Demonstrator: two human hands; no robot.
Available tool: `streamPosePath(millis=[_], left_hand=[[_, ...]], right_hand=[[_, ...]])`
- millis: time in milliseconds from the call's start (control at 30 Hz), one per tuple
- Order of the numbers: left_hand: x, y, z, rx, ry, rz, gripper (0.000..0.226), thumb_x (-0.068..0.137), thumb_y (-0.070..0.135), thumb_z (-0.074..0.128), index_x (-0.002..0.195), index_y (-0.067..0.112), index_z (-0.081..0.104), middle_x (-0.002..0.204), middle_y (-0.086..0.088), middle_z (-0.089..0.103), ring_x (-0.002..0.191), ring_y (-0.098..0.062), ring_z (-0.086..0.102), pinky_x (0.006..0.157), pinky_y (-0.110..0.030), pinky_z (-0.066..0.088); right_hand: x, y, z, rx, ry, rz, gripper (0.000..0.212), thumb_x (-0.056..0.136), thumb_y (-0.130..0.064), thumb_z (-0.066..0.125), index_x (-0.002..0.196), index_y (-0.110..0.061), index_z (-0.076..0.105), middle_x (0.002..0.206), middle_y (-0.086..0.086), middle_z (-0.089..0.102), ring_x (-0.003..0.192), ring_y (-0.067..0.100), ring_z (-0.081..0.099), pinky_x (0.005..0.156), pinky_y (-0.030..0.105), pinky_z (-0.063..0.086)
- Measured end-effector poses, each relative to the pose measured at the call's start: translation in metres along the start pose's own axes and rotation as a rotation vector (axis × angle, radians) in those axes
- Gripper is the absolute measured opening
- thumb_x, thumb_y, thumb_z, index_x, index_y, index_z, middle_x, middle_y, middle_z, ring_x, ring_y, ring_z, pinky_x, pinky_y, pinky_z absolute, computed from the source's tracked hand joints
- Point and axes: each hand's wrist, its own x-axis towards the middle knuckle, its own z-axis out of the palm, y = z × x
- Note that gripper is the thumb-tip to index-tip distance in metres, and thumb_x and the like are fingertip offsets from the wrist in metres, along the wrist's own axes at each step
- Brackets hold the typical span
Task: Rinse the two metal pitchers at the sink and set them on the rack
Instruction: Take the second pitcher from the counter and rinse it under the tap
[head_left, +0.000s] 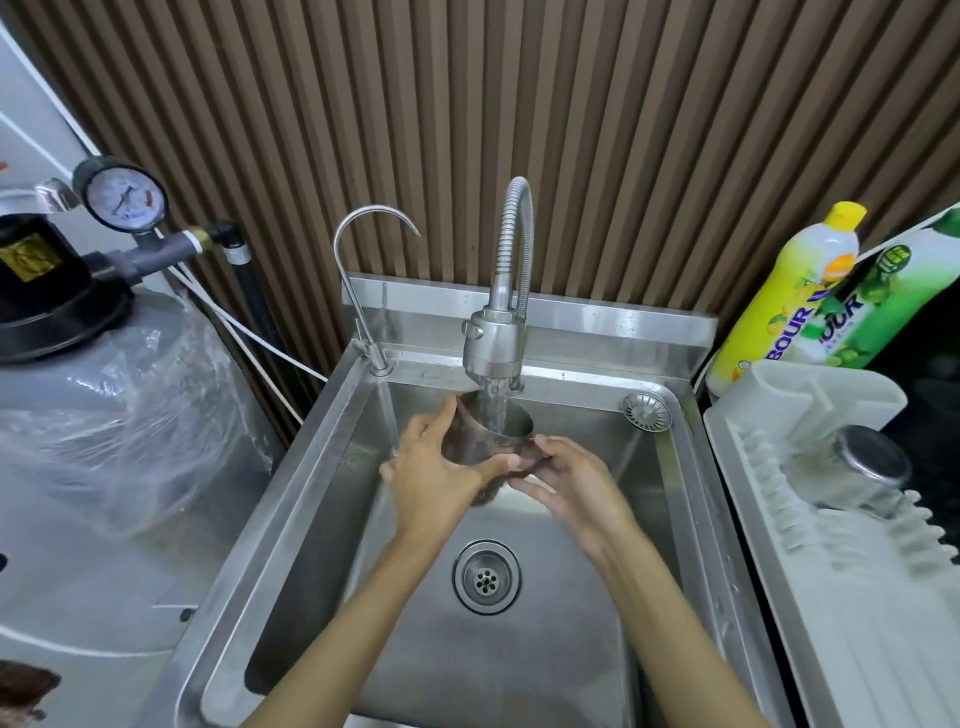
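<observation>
Pitcher (488, 436) under tap, beside bottles (779, 301) lettered, seemingly, "BOUR".

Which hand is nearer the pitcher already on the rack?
Right. The right hand is at the held pitcher's right side, toward the racked pitcher; the left hand is farther left.

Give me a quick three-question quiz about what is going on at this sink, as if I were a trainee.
1. True or false: water is running from the flexible tap into the pitcher held by both hands.
2. Where is the other pitcher? A) in the sink B) on the white rack C) beside the pressure gauge
3. Fill in: the left hand grips the pitcher's side, and the right hand holds it near its ____.

Key: 1 true; 2 B; 3 base.
</observation>
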Motion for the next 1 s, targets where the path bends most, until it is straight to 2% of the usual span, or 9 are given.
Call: streamPosePath(millis=[100, 233, 367, 467, 567, 633, 800, 900, 1000], left_hand=[[-0.007, -0.005, 0.011, -0.185, -0.101, -0.100, 0.075, 0.043, 0.068, 0.073, 0.111, 0.035, 0.065, 0.102, 0.004, 0.071, 0.098, -0.013, 0.066, 0.095, -0.039, 0.050], [-0.001, -0.004, 0.019, -0.454, -0.189, -0.125, 0.041, 0.055, 0.036, 0.085, 0.092, 0.032, 0.068, 0.090, 0.004, 0.075, 0.089, -0.013, 0.069, 0.085, -0.022, 0.052], [0.013, -0.008, 0.008, -0.548, -0.069, 0.020, 0.069, 0.056, 0.006, 0.084, 0.113, 0.034, 0.057, 0.111, 0.003, 0.068, 0.109, -0.017, 0.063, 0.094, -0.024, 0.048], [0.010, -0.005, -0.001, -0.270, 0.026, 0.154, 0.084, 0.057, 0.013, 0.082, 0.132, 0.028, 0.048, 0.123, 0.003, 0.052, 0.114, -0.015, 0.054, 0.101, -0.035, 0.043], [-0.001, -0.003, -0.008, 0.073, 0.065, 0.117, 0.094, 0.055, 0.050, 0.079, 0.138, 0.032, 0.039, 0.111, 0.004, 0.044, 0.110, -0.009, 0.043, 0.092, -0.029, 0.027], [-0.004, -0.005, -0.005, 0.075, -0.004, 0.026, 0.098, 0.051, 0.067, 0.072, 0.137, 0.031, 0.042, 0.108, 0.001, 0.049, 0.109, -0.014, 0.049, 0.094, -0.032, 0.037], [0.004, -0.007, 0.015, -0.319, -0.175, -0.059, 0.055, 0.057, 0.039, 0.085, 0.105, 0.025, 0.061, 0.103, -0.003, 0.071, 0.097, -0.015, 0.065, 0.090, -0.027, 0.048], [0.013, -0.010, 0.018, -0.469, -0.163, 0.019, 0.076, 0.056, 0.025, 0.085, 0.125, 0.026, 0.053, 0.119, 0.005, 0.066, 0.111, -0.008, 0.061, 0.100, -0.024, 0.044], [0.014, -0.008, 0.004, -0.360, -0.070, 0.158, 0.076, 0.064, 0.014, 0.081, 0.128, 0.034, 0.045, 0.123, 0.011, 0.055, 0.118, -0.006, 0.050, 0.097, -0.007, 0.037]], right_hand=[[-0.008, -0.024, -0.010, -0.343, 0.117, -0.021, 0.011, 0.084, -0.009, 0.059, 0.089, 0.000, 0.065, 0.076, 0.008, 0.071, 0.071, 0.019, 0.069, 0.063, 0.039, 0.059], [-0.009, -0.042, -0.002, -0.660, 0.263, -0.204, 0.012, 0.079, -0.012, 0.063, 0.067, -0.013, 0.063, 0.077, 0.009, 0.068, 0.072, 0.022, 0.064, 0.063, 0.035, 0.057], [0.001, -0.018, 0.023, -0.166, 0.105, -0.234, 0.026, 0.084, 0.003, 0.049, 0.061, -0.009, 0.045, 0.095, 0.004, 0.068, 0.086, 0.015, 0.063, 0.075, 0.029, 0.053], [0.004, 0.005, 0.025, 0.290, -0.037, -0.018, 0.028, 0.086, 0.003, 0.042, 0.063, -0.012, 0.040, 0.068, 0.002, 0.060, 0.070, 0.014, 0.062, 0.080, 0.033, 0.056], [-0.002, 0.005, 0.012, 0.178, -0.061, 0.113, 0.022, 0.087, -0.006, 0.049, 0.066, -0.010, 0.049, 0.061, 0.004, 0.061, 0.070, 0.019, 0.064, 0.080, 0.042, 0.056], [-0.007, -0.007, 0.005, -0.055, 0.010, 0.097, 0.013, 0.087, -0.010, 0.054, 0.075, -0.010, 0.058, 0.069, 0.005, 0.063, 0.072, 0.020, 0.065, 0.071, 0.040, 0.059], [-0.006, -0.022, 0.002, -0.587, 0.372, -0.259, 0.014, 0.079, -0.017, 0.063, 0.065, -0.018, 0.062, 0.079, 0.008, 0.070, 0.079, 0.024, 0.066, 0.080, 0.045, 0.056], [-0.002, -0.010, 0.013, -0.355, 0.279, -0.365, 0.026, 0.081, -0.007, 0.059, 0.060, -0.021, 0.056, 0.097, -0.002, 0.071, 0.097, 0.019, 0.066, 0.093, 0.042, 0.050], [0.002, 0.002, 0.018, 0.030, 0.006, -0.241, 0.028, 0.087, 0.003, 0.048, 0.063, -0.010, 0.046, 0.110, 0.002, 0.065, 0.100, 0.018, 0.062, 0.096, 0.032, 0.047]])
